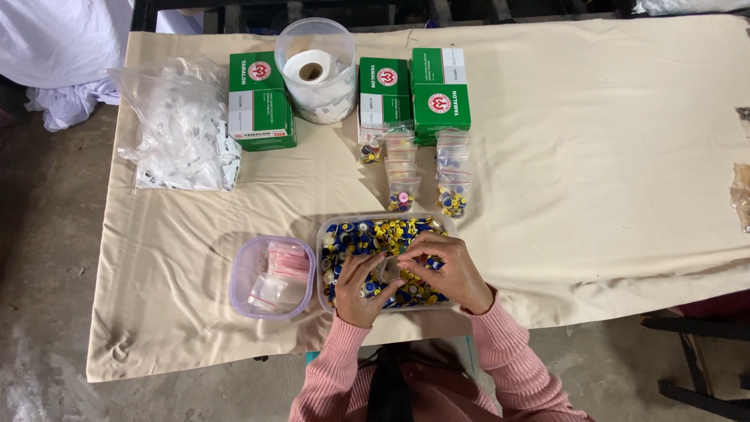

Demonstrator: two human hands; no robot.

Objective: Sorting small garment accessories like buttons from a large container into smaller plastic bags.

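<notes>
Hands, left (pixel 358 287) and right (pixel 445 270), pinching probably clear pouch (pixel 388 268) over plastic tub (pixel 323 234).

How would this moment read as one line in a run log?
left hand: on small clear bag | right hand: on bag | below: tray of blue and yellow caps | left: tub of empty bags

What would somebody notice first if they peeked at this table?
Probably the clear tray crammed with little blue and yellow caps, right at the table's near edge, with the left hand and right hand busy over it holding a small clear bag. Next come the green and white boxes at the far side, and rows of tiny filled bags between them and the tray.
</notes>
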